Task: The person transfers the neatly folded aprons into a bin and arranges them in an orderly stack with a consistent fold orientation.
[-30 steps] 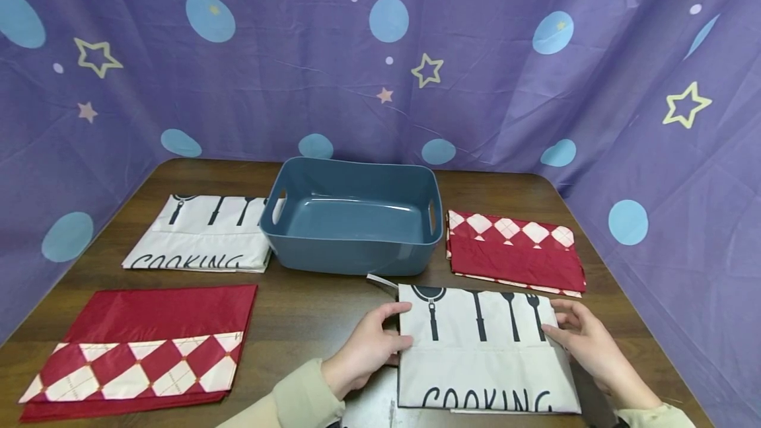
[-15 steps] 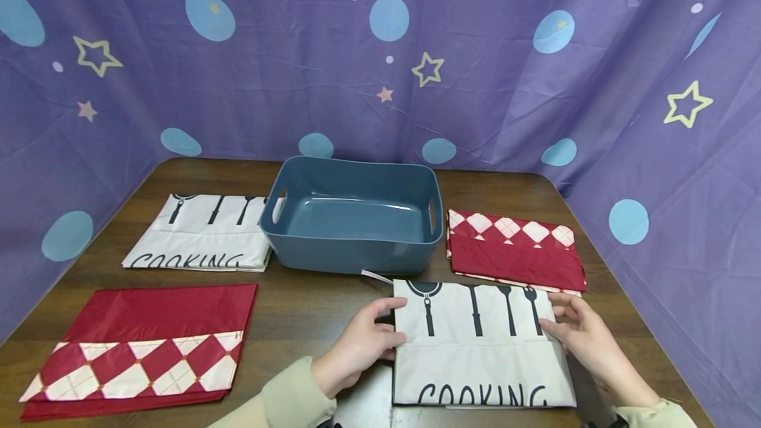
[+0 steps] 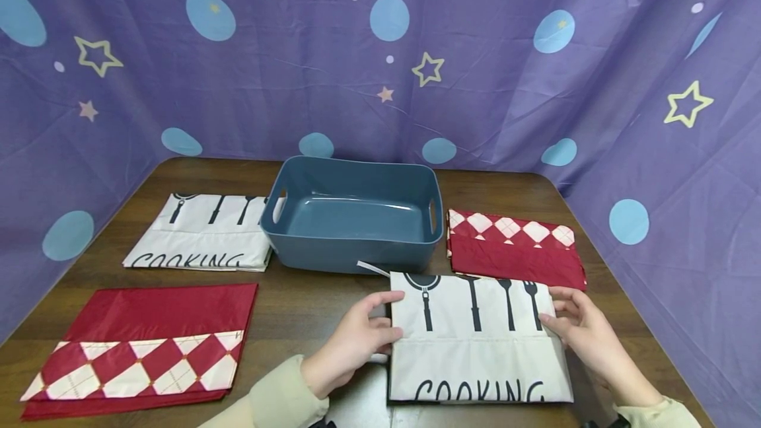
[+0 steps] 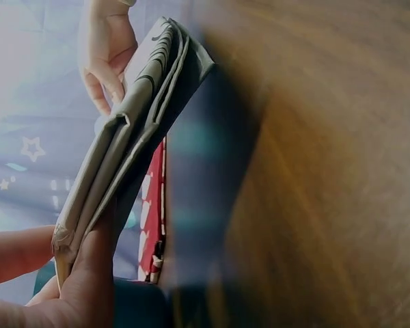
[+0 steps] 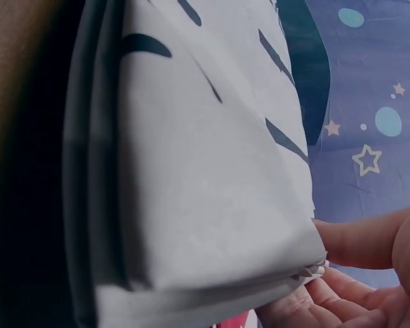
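A folded white apron (image 3: 470, 349) with dark utensil prints and the word COOKING is held up between both hands, close over the table's front. At its left edge my left hand (image 3: 357, 335) pinches the layers between thumb and fingers. My right hand (image 3: 585, 332) grips the right edge, thumb on the printed face. In the left wrist view the stacked layers of the apron (image 4: 140, 102) show edge-on, raised off the wood. A thin white strap (image 3: 373, 268) sticks out at the upper left corner. Fingers behind the cloth are partly hidden.
Behind the apron stands a blue plastic bin (image 3: 357, 253) with side handles. Left of it lies another folded COOKING apron (image 3: 202, 240). Folded red cloths with white diamonds lie at front left, one red cloth (image 3: 160, 309), and at right, a smaller red cloth (image 3: 517, 259). A purple curtain (image 3: 380, 84) hangs behind.
Both hands have carried the folded apron slightly left and away from me, toward the bin. It now overlaps the lower edge of the right red cloth in view.
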